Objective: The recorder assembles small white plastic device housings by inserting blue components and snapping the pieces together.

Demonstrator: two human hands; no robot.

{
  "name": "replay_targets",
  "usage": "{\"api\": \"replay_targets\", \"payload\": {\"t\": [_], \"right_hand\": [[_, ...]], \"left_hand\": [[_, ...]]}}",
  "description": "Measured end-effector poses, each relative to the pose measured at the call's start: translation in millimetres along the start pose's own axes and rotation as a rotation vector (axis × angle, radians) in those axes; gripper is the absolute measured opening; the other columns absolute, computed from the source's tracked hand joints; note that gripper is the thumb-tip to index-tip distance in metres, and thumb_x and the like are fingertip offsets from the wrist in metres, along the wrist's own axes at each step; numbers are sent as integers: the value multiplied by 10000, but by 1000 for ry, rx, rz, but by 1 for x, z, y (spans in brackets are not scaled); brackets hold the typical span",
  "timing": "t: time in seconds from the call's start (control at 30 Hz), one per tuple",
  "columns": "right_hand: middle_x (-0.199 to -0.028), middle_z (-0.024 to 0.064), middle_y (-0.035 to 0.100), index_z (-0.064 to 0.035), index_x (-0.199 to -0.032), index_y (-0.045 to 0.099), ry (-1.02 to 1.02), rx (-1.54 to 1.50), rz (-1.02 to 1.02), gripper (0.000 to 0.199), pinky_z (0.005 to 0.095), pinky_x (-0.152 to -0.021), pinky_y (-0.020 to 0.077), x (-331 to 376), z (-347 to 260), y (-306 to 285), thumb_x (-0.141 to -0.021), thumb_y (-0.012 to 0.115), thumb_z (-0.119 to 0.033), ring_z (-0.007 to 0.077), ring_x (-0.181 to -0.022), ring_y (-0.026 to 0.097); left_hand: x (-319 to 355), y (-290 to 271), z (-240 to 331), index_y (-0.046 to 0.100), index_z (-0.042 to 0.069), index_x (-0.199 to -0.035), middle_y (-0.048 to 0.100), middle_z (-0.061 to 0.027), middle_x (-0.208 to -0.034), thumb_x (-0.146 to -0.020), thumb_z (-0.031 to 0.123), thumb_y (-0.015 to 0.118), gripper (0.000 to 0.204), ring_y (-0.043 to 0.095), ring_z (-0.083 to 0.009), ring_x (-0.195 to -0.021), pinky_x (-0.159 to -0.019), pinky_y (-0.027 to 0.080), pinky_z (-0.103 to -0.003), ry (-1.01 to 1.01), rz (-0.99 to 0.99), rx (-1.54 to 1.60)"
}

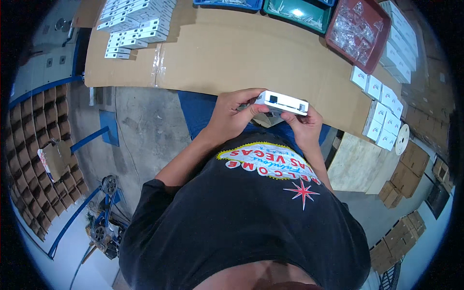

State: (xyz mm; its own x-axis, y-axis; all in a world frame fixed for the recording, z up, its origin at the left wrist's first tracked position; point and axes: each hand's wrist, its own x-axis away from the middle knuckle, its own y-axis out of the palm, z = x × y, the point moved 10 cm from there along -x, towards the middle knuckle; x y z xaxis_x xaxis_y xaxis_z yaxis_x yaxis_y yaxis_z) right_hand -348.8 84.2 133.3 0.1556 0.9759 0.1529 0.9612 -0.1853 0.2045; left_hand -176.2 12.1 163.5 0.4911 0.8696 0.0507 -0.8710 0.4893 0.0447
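Observation:
Just off the near edge of the cardboard-covered table, I hold a small white box (285, 100) between both hands. My left hand (234, 112) grips its left end, with the thumb on the near side and the fingers behind. My right hand (306, 127) is closed on the right end, its thumb below the near face. That face carries dark printed marks. Part of something pale (267, 120) shows beneath the box; I cannot make out what it is.
Many white boxes are stacked (140, 24) at the table's (232, 55) far left. Along the far edge stand a blue tray (232, 4), a green tray (297, 17) and a dark red tray (358, 31) of clear plastic packets. More white boxes (384, 111) lie at the right.

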Motion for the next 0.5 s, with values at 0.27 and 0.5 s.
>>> {"api": "replay_targets", "payload": {"t": [0.27, 0.5], "right_hand": [[-1245, 122, 687, 40, -1284, 637, -98, 75, -26, 432, 321, -1014, 508, -7, -39, 17, -891, 795, -50, 179, -1151, 652], [-1165, 114, 723, 49, -1253, 658, -110, 100, -20, 417, 316, -965, 545, -3, -36, 6, -879, 809, -53, 176, -1079, 689]], "left_hand": [[1, -3, -6, 687, -39, -1241, 736, -25, -1004, -968, 110, 727, 313, 635, -77, -896, -802, 524, -255, -63, 13, 110], [2, 2, -11, 648, -35, -1281, 721, -48, -1063, -1005, 122, 686, 320, 651, -105, -973, -858, 528, -268, -72, -17, 126]]}}
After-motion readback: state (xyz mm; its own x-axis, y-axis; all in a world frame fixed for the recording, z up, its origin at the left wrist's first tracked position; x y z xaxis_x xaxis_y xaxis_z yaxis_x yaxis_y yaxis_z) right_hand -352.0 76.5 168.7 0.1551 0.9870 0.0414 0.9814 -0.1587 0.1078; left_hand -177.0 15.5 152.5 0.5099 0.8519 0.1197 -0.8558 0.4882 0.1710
